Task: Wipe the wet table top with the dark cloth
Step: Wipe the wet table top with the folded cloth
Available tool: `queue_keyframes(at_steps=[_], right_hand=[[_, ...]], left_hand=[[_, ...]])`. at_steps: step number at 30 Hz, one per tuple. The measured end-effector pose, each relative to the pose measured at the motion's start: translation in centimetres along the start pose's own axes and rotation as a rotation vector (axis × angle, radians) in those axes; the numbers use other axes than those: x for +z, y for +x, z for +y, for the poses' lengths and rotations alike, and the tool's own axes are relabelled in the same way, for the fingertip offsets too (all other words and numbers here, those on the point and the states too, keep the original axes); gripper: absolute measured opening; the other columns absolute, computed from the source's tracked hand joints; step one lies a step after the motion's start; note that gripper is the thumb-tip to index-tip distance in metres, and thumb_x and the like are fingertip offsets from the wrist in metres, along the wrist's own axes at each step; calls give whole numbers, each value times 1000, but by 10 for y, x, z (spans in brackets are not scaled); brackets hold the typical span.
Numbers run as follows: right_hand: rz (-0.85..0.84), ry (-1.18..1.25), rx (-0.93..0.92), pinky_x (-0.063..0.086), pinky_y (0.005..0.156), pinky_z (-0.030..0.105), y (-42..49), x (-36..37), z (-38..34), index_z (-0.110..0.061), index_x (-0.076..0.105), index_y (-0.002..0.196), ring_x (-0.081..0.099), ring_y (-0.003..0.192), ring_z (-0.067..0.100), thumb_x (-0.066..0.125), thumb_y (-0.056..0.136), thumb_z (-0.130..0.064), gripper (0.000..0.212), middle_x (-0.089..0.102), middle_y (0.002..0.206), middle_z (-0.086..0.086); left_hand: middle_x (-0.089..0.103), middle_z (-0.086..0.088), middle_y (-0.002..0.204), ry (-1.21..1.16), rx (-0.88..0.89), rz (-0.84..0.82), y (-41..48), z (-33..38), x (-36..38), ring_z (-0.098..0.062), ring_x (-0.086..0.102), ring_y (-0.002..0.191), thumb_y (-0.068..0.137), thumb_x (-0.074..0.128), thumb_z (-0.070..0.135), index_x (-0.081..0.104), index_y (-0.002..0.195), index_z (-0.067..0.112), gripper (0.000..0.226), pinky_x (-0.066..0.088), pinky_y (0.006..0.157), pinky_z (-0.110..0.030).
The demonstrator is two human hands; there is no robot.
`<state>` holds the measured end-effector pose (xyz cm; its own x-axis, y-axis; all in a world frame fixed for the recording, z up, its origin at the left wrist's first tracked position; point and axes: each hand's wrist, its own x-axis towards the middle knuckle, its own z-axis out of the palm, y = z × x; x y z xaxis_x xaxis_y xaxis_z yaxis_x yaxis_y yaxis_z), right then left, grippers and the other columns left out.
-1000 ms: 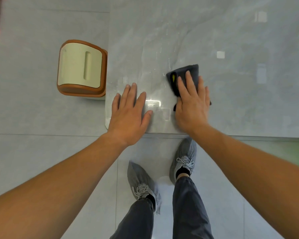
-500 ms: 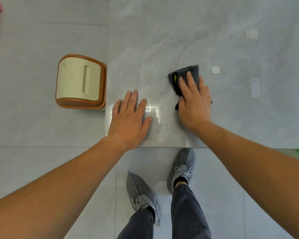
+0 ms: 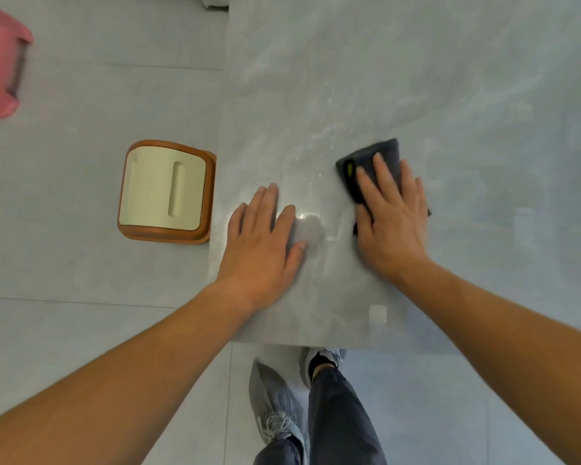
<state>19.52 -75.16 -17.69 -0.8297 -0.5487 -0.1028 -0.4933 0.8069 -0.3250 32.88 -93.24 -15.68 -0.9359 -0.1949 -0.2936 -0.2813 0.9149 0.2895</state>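
R hand (image 3: pixel 393 214) flat on dark cloth (image 3: pixel 381 152), fingers straight, pressing it to table top (image 3: pixel 433 78) nr front-left corner. L hand (image 3: pixel 265 241) spread flat on bare surface, holding nothing. Risks: missing droplets (image 3: pixel 331 130) beyond cloth if stroke short; slipping of L palm on wet film.

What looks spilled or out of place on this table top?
Only water: small droplets and streaks lie on the table top, just left of and beyond the dark cloth under the right hand. Nothing looks damaged or askew.

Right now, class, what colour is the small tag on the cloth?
Yellow: the tag on the dark cloth, head view.
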Motion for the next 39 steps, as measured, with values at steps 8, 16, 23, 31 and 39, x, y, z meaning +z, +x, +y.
queue_keyframes(at_steps=[8, 16, 23, 31, 39], right_hand=[[-96, -47, -330, 17, 121, 55, 19, -10, 31, -27, 43, 150, 19, 151, 35, 46, 99, -34, 52, 28, 163, -3], [-56, 26, -127, 9, 123, 53, 79, -16, 16, -26, 39, 153, 11, 153, 35, 47, 99, -26, 55, 22, 165, -2], [-89, 19, -187, 16, 122, 53, 129, -34, 40, -28, 47, 147, 20, 151, 32, 45, 93, -28, 54, 31, 162, -4], [-49, 76, 30, 0, 123, 41, 149, -28, 4, -28, 37, 153, 7, 153, 28, 44, 99, -23, 55, 19, 166, -5], [-40, 51, 188, 6, 124, 48, 200, -34, -3, -28, 31, 155, 6, 153, 29, 40, 100, -22, 56, 14, 167, -5]], left_hand=[[4, -12, 167, -8, -61, -6, 64, 8, -32, -28, -2, 155, 101, 24, 51, 33, 148, 20, 57, 6, 124, -46], [-8, -8, 169, -6, -96, -69, 99, 1, -50, -22, -12, 154, 103, 17, 53, 11, 159, 20, 66, -1, 124, -44], [-8, -9, 169, -19, -77, -75, 126, -10, -64, -22, -13, 154, 103, 20, 53, 11, 160, 20, 66, -3, 124, -43], [-5, -12, 168, -43, -12, -69, 172, -25, -72, -25, -8, 155, 100, 20, 52, 15, 159, 17, 69, 0, 123, -43], [14, -14, 167, -45, 50, -38, 182, -39, -77, -28, 8, 154, 97, 20, 51, 32, 153, 18, 66, 8, 118, -42]])
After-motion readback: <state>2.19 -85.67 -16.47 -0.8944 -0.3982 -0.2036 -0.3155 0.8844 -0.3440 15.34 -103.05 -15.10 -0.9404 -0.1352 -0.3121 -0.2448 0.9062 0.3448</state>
